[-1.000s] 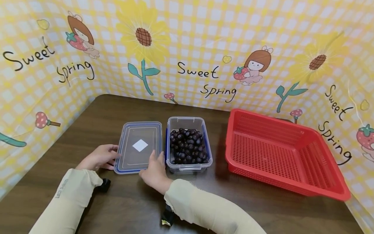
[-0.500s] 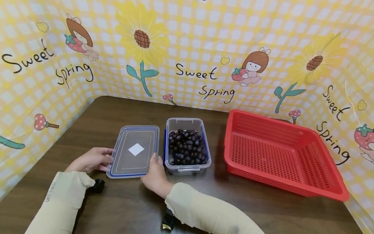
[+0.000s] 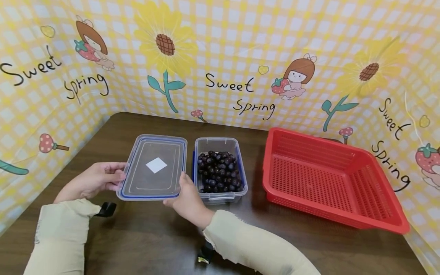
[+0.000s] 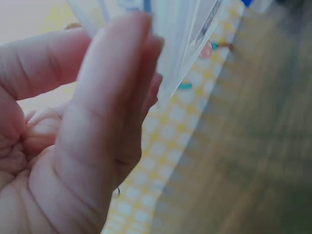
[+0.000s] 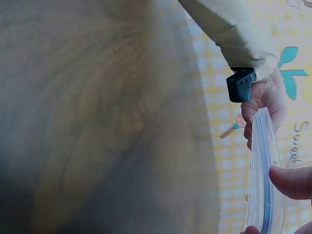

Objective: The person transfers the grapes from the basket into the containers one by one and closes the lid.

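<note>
A clear plastic lid [image 3: 154, 147] with a blue seal and a white diamond label is held up off the table, left of the container. My left hand [image 3: 94, 179] grips its left edge, and my right hand [image 3: 189, 200] grips its lower right edge, thumb on top. Seen edge-on in the right wrist view, the lid [image 5: 265, 165] spans both hands. Close up in the left wrist view, the left hand [image 4: 92, 107] pinches the lid. Beside it stands an uncovered clear plastic container [image 3: 223, 196] partly filled with small, dark purple round fruit [image 3: 220, 172].
A red perforated plastic basket [image 3: 309, 179] stands on the right of the brown wooden table [image 3: 154, 244]. Blue side flaps hang at the container's sides. A yellow checked cloth [image 3: 227, 46] with printed flowers encloses the table at the back and sides.
Both hands have taken hold of the lid and lifted it from the table, shifting it slightly left. The right fingers have closed on its edge. The container and basket have stayed put.
</note>
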{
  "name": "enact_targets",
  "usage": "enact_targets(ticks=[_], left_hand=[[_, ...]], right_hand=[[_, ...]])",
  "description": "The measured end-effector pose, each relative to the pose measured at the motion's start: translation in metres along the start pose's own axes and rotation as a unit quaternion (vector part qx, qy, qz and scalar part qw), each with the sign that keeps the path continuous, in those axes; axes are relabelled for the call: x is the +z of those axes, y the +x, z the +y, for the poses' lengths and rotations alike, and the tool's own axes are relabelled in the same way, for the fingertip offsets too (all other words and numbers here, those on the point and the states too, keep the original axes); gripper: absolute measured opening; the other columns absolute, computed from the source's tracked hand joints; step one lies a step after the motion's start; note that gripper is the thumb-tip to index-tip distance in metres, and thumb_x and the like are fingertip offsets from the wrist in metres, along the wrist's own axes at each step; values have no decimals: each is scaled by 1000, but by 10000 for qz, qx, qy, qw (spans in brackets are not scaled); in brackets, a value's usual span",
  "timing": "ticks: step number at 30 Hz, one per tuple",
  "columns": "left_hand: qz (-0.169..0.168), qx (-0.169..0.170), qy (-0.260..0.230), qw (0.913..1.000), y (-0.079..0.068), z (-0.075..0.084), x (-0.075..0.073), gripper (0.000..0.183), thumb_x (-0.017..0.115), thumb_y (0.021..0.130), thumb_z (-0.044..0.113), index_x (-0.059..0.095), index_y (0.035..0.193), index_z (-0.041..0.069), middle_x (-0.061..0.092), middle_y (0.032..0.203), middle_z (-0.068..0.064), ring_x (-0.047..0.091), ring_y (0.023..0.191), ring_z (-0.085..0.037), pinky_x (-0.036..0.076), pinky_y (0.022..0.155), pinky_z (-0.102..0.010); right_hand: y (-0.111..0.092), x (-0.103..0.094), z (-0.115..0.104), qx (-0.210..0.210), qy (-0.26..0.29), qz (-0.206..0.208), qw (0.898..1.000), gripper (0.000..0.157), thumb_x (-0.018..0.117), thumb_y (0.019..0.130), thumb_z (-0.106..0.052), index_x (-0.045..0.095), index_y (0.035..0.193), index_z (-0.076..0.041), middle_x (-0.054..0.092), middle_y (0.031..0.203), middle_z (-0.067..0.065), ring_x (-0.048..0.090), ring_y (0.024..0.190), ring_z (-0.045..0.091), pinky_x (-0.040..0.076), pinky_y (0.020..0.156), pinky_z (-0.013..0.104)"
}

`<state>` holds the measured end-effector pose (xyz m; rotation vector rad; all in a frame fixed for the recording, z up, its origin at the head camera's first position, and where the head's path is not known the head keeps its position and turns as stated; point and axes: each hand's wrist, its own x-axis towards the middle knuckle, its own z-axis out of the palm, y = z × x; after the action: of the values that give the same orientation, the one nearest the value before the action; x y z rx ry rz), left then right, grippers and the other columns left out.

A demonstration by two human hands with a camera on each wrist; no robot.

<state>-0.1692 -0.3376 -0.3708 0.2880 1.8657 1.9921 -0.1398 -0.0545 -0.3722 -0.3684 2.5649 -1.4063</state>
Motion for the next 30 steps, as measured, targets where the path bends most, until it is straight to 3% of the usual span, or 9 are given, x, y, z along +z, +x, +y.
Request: enact_targets(ticks=[3,7,10,15,19,25,30], left_hand=[[-37,168,174,9997,12,8,11,33,52,93,-10,57,126,-8,67,89,-5,69,77,-17,57,66,-30],[-162,354,163,9991,33,12,30,46,52,92,-11,33,131,-26,64,88,-4,68,76,-16,57,66,-29],[-266,332,39,9991,47,12,47,49,51,92,-11,27,132,-27,65,88,-3,67,75,-15,57,66,-27],[-188,0,432,9989,59,14,76,53,48,94,-9,19,133,-29,65,83,1,65,70,-11,57,66,-26],[-251,1,721,9971,60,19,92,52,49,93,-10,22,133,-30,60,82,1,65,71,-10,57,67,-26],[-626,118,736,9953,61,25,110,51,51,92,-9,28,132,-28,61,82,0,66,74,-12,57,66,-28],[-657,182,806,9944,62,38,122,48,52,92,-4,34,129,-28,67,82,0,66,68,-14,57,64,-30]], right_hand=[[-3,-16,3,-155,116,114,9997,90,80,75,-7,26,144,13,29,151,25,31,137,36,27,111,39],[-9,-38,10,-652,-97,441,9969,88,75,73,3,23,144,16,26,150,31,48,125,35,32,109,41],[-14,-52,19,-1015,-211,761,9917,86,70,72,10,22,143,18,23,148,35,58,113,32,37,105,41],[-22,-73,38,-1543,91,1167,9811,79,67,74,14,26,141,19,28,146,35,53,120,35,42,99,41],[-22,-89,53,-1895,194,1375,9720,75,73,75,12,32,138,20,35,142,35,52,120,39,47,91,38],[-18,-118,58,-1741,-677,1395,9724,82,80,74,0,32,138,18,31,145,33,38,131,41,42,98,43],[-6,-145,52,-1546,-1180,1778,9646,83,81,74,-5,35,142,11,36,146,25,40,132,35,40,101,43]])
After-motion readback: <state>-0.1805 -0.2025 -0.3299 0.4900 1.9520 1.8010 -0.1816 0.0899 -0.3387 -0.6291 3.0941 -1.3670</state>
